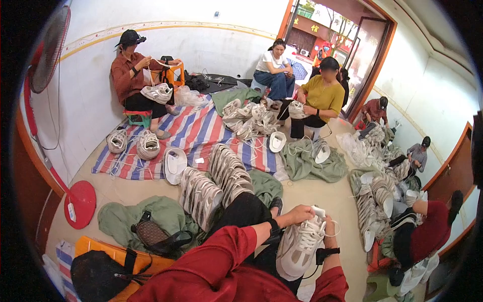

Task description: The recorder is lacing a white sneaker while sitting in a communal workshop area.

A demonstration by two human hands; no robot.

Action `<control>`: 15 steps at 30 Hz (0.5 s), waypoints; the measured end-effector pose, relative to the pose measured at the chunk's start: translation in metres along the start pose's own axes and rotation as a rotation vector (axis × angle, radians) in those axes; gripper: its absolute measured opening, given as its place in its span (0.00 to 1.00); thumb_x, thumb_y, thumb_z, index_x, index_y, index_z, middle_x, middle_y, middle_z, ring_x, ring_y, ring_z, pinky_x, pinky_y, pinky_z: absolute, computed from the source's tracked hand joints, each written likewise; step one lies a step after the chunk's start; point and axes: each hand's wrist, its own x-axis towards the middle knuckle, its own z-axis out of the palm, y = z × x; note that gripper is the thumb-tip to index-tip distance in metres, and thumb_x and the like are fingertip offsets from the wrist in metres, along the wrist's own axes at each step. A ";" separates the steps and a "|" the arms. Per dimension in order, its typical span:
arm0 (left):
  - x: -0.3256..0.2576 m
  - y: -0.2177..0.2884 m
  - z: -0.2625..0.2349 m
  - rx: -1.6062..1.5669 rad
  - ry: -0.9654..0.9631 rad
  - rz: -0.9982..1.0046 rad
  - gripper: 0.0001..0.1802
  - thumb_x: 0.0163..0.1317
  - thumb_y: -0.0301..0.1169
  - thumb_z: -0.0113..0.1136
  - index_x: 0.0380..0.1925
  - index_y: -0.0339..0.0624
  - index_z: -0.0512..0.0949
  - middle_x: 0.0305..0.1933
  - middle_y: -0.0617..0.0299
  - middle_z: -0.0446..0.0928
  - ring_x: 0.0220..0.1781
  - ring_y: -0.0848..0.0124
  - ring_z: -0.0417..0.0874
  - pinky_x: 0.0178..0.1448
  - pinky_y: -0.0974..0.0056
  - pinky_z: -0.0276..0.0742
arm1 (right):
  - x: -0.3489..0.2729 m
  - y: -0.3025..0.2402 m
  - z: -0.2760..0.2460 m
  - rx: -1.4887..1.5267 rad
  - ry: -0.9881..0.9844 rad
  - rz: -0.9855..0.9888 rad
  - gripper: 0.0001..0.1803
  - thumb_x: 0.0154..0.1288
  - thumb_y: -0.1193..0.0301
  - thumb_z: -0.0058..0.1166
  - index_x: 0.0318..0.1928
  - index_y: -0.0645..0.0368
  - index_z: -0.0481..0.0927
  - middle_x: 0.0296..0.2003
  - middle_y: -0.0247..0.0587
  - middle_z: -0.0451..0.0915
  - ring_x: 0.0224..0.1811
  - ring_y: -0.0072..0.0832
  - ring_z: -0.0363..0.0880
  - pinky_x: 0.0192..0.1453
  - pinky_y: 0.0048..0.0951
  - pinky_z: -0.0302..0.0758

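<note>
A pale beige lace-up sneaker (292, 259) is held up over the seated person's lap, its long axis running lengthwise away from the body with a slight slant: the rounded toe points back toward the lap, and the collar and tongue (318, 212) lie at the far, right-hand end. The left hand (299, 215) comes across from the left and its fingers are closed on the tongue end; the right hand (329, 227) sits against the collar's right side, curled on the shoe, though whether it also pinches lace cannot be told. Both hands are thus at the opening, about equally near it, with the toe well apart from either. The white laces (308, 237) cross the instep between the two, and a loose loop stands out beside the right fingers. On the tongue is a small dark mark, too small to make out. Farther off, the shop sign (306, 23) beyond the doorway carries yellow characters, and a white tag-like piece (71, 212) lies on the round red fan base (86, 196), any print on it unclear.
</note>
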 end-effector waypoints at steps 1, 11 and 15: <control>0.000 -0.002 0.001 0.064 -0.025 -0.023 0.16 0.56 0.38 0.57 0.41 0.41 0.80 0.34 0.58 0.80 0.36 0.65 0.79 0.42 0.62 0.74 | 0.000 0.002 -0.002 -0.092 0.033 -0.005 0.27 0.63 0.59 0.46 0.57 0.65 0.72 0.40 0.39 0.78 0.41 0.27 0.76 0.46 0.28 0.74; -0.008 0.020 0.013 0.466 0.091 0.082 0.17 0.60 0.40 0.49 0.43 0.43 0.77 0.43 0.50 0.81 0.48 0.51 0.80 0.53 0.53 0.73 | 0.009 0.013 -0.020 -0.035 0.040 -0.049 0.26 0.64 0.57 0.49 0.54 0.64 0.75 0.40 0.35 0.76 0.41 0.25 0.75 0.45 0.26 0.72; -0.011 0.025 0.007 0.488 0.068 0.078 0.19 0.62 0.42 0.47 0.46 0.44 0.77 0.41 0.49 0.81 0.45 0.52 0.80 0.51 0.52 0.71 | -0.001 -0.003 -0.006 -0.117 0.098 -0.023 0.26 0.63 0.57 0.50 0.54 0.65 0.75 0.41 0.36 0.77 0.42 0.25 0.75 0.46 0.28 0.73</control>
